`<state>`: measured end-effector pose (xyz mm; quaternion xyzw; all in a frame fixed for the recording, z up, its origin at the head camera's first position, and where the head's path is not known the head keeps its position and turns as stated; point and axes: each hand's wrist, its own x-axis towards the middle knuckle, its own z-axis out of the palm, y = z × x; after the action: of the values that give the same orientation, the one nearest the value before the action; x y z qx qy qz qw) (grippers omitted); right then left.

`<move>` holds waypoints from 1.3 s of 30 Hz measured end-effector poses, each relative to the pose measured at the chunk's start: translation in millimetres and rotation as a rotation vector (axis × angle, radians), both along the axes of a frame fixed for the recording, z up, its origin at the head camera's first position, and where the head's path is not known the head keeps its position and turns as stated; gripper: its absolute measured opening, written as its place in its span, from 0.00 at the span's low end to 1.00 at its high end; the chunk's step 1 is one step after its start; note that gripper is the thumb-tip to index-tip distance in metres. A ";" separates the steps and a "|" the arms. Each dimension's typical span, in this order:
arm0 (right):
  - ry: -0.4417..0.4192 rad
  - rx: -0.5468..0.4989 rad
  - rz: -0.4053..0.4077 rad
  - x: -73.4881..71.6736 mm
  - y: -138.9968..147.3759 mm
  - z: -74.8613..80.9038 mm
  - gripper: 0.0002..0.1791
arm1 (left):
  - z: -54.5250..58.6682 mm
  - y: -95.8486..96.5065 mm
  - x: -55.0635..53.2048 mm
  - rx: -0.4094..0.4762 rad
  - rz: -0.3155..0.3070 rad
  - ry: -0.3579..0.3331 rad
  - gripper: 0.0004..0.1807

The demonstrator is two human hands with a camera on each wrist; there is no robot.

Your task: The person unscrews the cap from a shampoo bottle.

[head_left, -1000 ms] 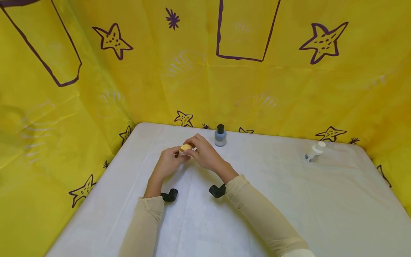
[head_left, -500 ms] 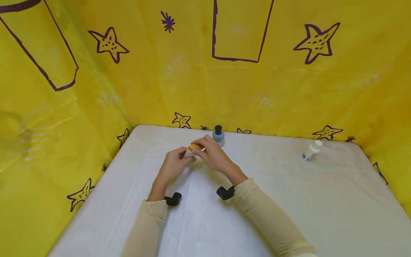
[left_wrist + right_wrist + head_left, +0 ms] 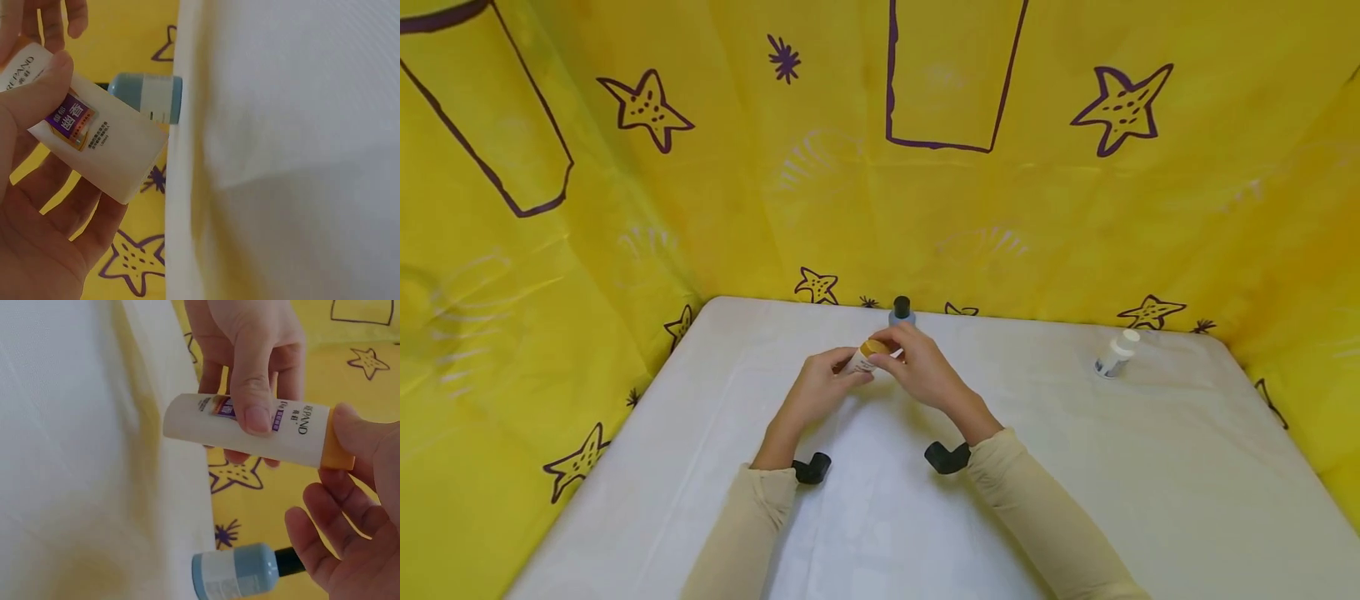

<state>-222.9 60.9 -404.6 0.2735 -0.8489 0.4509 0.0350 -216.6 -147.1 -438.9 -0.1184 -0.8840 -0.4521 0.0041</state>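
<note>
Gripping white bottle in left hand; pinching orange cap with right hand, near far edge of table; apparently cap-handling; next, likely needing bottle steadied.

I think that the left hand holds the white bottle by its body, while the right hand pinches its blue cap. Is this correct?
Not quite: the cap is orange, not blue, as the right wrist view shows. The left hand does hold the white bottle by its body, while the right hand pinches the cap.
</note>
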 end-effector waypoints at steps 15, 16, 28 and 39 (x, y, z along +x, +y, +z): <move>-0.002 -0.019 -0.089 13.0 52.2 6.0 0.17 | 17.4 41.7 1.3 -0.043 -0.163 0.061 0.20; -0.006 -0.022 -0.093 14.1 55.8 7.4 0.17 | 18.2 45.1 1.0 -0.040 -0.174 0.067 0.19; -0.026 -0.035 -0.160 27.7 88.4 24.7 0.17 | 27.0 78.3 -1.4 -0.006 -0.266 0.087 0.19; 0.013 -0.035 -0.209 33.6 101.6 27.3 0.17 | 27.9 92.5 -2.0 0.025 -0.304 0.087 0.20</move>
<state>-189.3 162.5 -377.3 0.1856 -0.8647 0.4575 0.0923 -218.7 -54.6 -411.0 -0.2704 -0.8492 -0.4529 -0.0245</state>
